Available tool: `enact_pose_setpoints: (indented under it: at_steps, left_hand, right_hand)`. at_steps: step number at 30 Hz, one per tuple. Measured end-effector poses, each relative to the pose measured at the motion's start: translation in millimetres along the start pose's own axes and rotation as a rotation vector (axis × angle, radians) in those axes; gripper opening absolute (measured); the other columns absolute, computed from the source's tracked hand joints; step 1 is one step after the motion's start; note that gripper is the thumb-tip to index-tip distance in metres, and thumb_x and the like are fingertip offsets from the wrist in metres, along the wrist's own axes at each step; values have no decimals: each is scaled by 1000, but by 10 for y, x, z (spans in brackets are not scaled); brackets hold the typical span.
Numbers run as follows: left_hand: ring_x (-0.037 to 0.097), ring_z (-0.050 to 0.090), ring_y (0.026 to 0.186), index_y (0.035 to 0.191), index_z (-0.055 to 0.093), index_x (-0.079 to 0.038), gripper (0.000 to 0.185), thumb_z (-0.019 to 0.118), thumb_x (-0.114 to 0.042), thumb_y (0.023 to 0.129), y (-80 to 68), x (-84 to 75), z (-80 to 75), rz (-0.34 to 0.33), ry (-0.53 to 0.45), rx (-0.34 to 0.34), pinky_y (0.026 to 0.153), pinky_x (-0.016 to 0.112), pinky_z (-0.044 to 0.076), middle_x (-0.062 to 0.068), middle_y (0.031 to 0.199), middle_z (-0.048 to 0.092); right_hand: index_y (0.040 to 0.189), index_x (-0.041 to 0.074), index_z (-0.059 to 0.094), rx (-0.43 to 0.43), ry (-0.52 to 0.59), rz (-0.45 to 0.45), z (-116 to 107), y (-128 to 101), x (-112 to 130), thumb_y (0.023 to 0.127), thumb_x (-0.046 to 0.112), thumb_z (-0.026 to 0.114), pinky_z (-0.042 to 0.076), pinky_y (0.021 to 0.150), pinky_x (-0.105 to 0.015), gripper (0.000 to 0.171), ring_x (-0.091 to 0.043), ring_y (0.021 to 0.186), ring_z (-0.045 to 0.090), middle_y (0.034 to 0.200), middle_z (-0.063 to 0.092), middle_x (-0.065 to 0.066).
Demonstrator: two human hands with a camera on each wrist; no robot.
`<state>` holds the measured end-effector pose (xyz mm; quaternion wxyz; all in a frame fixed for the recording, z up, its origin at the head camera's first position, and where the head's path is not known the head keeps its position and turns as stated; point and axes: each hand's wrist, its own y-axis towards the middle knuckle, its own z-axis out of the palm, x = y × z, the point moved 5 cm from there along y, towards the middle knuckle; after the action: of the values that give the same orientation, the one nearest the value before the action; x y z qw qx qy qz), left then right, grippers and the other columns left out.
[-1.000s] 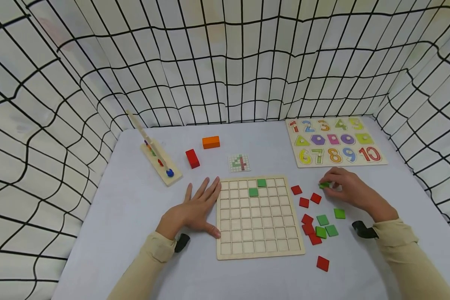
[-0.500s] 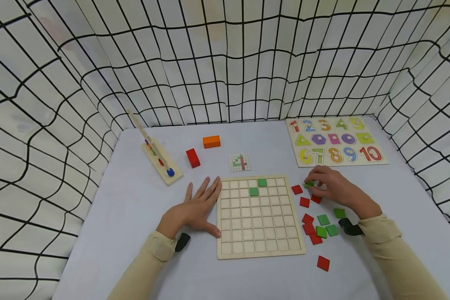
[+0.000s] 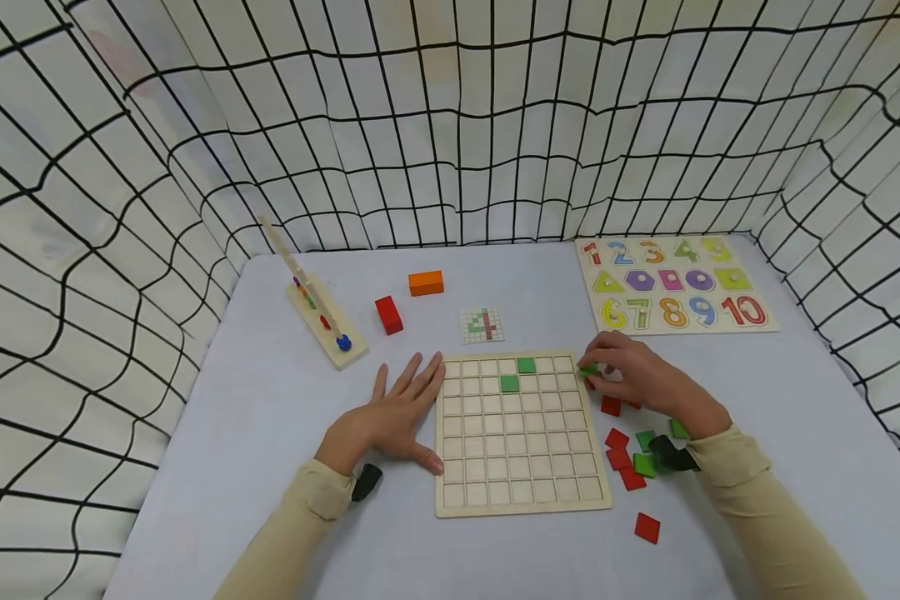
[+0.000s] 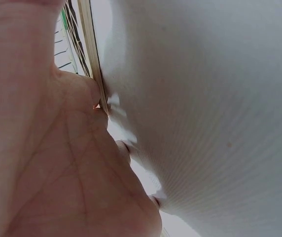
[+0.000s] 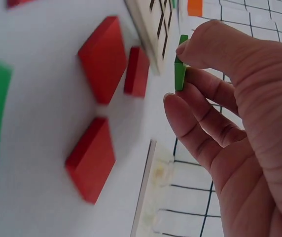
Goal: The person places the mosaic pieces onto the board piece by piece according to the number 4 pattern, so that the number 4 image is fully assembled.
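Observation:
A wooden grid board (image 3: 487, 427) lies flat on the white table, with two green tiles (image 3: 526, 365) set in its upper cells. My left hand (image 3: 382, 423) rests with spread fingers at the board's left edge, thumb and fingertips touching the rim. Between thumb and fingers my right hand (image 3: 641, 375) pinches a green square tile (image 5: 180, 64), held up near the board's upper right corner. Below that hand lie loose red tiles (image 3: 647, 527) and green tiles (image 3: 644, 465); the right hand and wrist camera partly cover some of them.
Beyond the board lies a small pattern card (image 3: 482, 325). A red block (image 3: 388, 316), an orange block (image 3: 426, 283) and a wooden stand with coloured beads (image 3: 330, 333) are at the back left. A number puzzle (image 3: 675, 285) lies at the back right. Black netting surrounds the table.
My right hand has moved left with the green tile, from beyond the loose tiles to the board's upper right corner. The left hand has stayed in place.

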<state>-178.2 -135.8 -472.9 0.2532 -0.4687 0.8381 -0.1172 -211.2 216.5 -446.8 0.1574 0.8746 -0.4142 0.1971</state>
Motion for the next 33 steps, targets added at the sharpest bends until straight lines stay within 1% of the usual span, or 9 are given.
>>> enact_pose_setpoints:
  at_steps: [4,8,10,14,19,23,27,33]
  left_hand:
    - [35,-19,169,173,-6,-11,147,86,-72,75,14,1,-4,-2,10,2,127,75,-14,4,182,-18]
    - [35,-19,169,173,-6,-12,148,86,-72,75,26,-1,-11,-3,18,4,127,75,-14,4,182,-19]
    - [36,-19,169,173,-6,-12,147,86,-72,75,30,-5,-15,1,19,3,127,75,-13,4,182,-19]
    - [36,-19,169,173,-6,-12,148,87,-71,75,33,-4,-22,1,18,3,127,75,-13,4,182,-19]
    - [35,-19,169,173,-6,-12,148,87,-71,74,33,7,-21,-4,13,2,127,75,-14,4,182,-18]
    - [35,-19,169,173,-6,-12,148,87,-72,74,41,14,-2,-2,12,0,127,75,-14,4,182,-19]
    - [36,-19,168,173,-6,-11,148,86,-73,75,33,12,-2,1,10,-2,127,76,-13,4,182,-19]
    - [35,-20,168,173,-8,-12,148,85,-74,75,37,18,19,3,3,4,127,75,-14,3,181,-20]
  right_hand:
    - [111,7,81,-17,4,-62,38,90,152,91,2,83,63,80,-33,21,-20,97,62,113,67,-7]
    - [111,7,81,-2,11,-105,122,187,301,92,2,81,61,81,-32,19,-20,98,60,114,67,-8]
    - [111,7,81,-3,5,-140,172,238,375,92,3,81,61,81,-31,19,-19,98,59,114,68,-9]
    - [108,6,81,-25,-18,-244,269,335,522,92,3,81,60,81,-30,16,-18,98,59,111,67,-9]
    - [104,5,80,-37,19,-352,377,427,702,91,1,81,58,79,-29,14,-20,97,58,108,66,-11]
    - [104,6,79,15,35,-354,477,501,821,92,2,80,59,83,-29,13,-21,99,59,111,67,-11]
    - [105,7,80,74,25,-344,613,599,910,95,5,79,58,86,-27,10,-18,100,59,111,68,-8]
    - [102,8,81,80,-28,-369,704,692,1033,97,10,80,57,87,-28,6,-19,98,59,107,70,-7]
